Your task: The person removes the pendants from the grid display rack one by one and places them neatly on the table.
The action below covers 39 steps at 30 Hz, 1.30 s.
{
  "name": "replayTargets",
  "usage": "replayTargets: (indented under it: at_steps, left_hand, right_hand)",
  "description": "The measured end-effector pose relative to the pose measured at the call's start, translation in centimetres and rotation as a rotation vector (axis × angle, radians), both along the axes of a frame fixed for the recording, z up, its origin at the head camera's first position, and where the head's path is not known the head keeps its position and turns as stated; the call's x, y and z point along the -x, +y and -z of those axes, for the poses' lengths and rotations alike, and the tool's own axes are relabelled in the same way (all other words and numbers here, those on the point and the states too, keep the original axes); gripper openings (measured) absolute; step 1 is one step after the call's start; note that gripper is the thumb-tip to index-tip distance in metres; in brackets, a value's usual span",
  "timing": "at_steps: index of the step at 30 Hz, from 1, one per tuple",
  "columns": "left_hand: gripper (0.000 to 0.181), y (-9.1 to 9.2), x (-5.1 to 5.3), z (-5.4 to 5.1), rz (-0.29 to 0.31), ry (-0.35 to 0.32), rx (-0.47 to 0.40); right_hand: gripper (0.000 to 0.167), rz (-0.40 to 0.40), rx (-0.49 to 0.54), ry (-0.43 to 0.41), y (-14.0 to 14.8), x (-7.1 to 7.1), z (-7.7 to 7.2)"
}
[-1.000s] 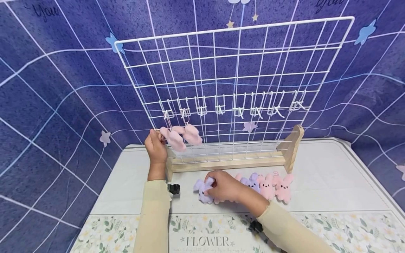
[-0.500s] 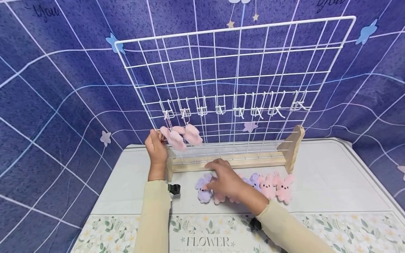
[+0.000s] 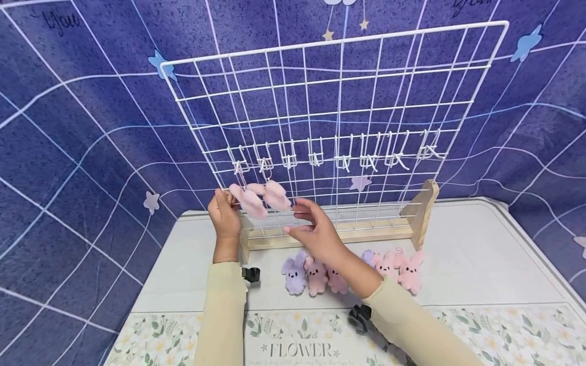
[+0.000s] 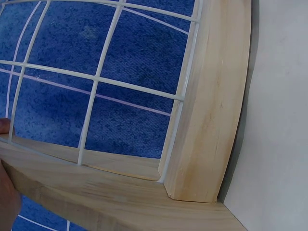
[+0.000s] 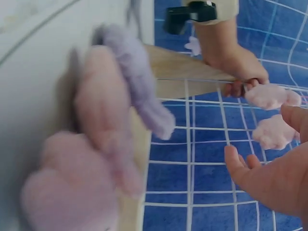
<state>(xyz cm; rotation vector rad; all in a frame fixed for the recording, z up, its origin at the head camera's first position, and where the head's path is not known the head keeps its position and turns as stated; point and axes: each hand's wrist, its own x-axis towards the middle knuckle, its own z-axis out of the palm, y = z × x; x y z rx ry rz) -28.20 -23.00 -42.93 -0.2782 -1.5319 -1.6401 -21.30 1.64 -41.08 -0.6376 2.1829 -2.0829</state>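
Observation:
My left hand (image 3: 225, 216) grips the left side of a white wire grid rack (image 3: 334, 42) near its wooden foot. Two pink plush bunny keychains hang by bead chains from the leftmost hooks; the second bunny (image 3: 276, 195) is just left of my right hand (image 3: 320, 236). That hand is raised off the table, thumb and fingers spread apart, holding nothing. Below it a purple plush bunny (image 3: 295, 277) lies beside a pink plush bunny (image 3: 317, 279) and others in a row, some partly covered by my right arm. In the right wrist view the nearer bunnies are blurred.
Several unused white hooks (image 3: 343, 161) line the rack to the right of the hanging bunnies. A wooden base (image 3: 366, 234) supports the grid on a white tabletop (image 3: 485, 254). A floral mat (image 3: 503, 330) covers the table's front. Behind hangs a blue patterned cloth (image 3: 114, 46).
My right hand has let go of the purple bunny and risen from the row toward the second hanging bunny. The left hand stays on the rack; the view has shifted slightly.

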Motion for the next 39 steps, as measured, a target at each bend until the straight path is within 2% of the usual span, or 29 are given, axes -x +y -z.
replayTargets:
  at_steps: [4, 11, 16, 20, 25, 31, 35, 39]
  left_hand:
    - [0.055, 0.1, -0.1, 0.0, -0.004, -0.006, -0.010]
    - [0.054, 0.4, -0.2, 0.0, -0.002, 0.002, -0.016]
    - [0.053, 0.6, -0.1, 0.0, -0.011, 0.008, -0.013]
    - [0.054, 0.5, 0.0, 0.1, -0.009, 0.006, -0.010]
    - [0.057, 0.3, -0.1, 0.2, 0.023, 0.020, -0.002]
    - [0.060, 0.1, -0.1, 0.1, 0.036, 0.040, 0.003]
    - [0.059, 0.1, 0.0, 0.1, 0.048, 0.041, 0.008]
    - [0.059, 0.1, 0.2, 0.2, 0.035, 0.036, 0.000]
  right_hand:
    - [0.067, -0.020, 0.070, -0.047, -0.5, 0.4, -0.8]
    - [0.066, -0.133, 0.197, -0.233, -1.0, 0.5, -1.8]
    - [0.068, -0.210, 0.217, -0.364, -1.2, 0.6, -2.3]
    - [0.070, -0.292, 0.217, -0.432, -1.4, 0.9, -2.3]
    - [0.063, -0.353, 0.223, -0.444, -1.9, 1.2, -2.1]
    - [0.051, -0.418, 0.295, -0.441, -1.9, 0.9, -2.3]
    - [0.053, -0.453, 0.327, -0.443, -1.7, 0.4, -3.0]
    - [0.060, -0.495, 0.320, -0.441, -1.9, 0.0, -3.7]
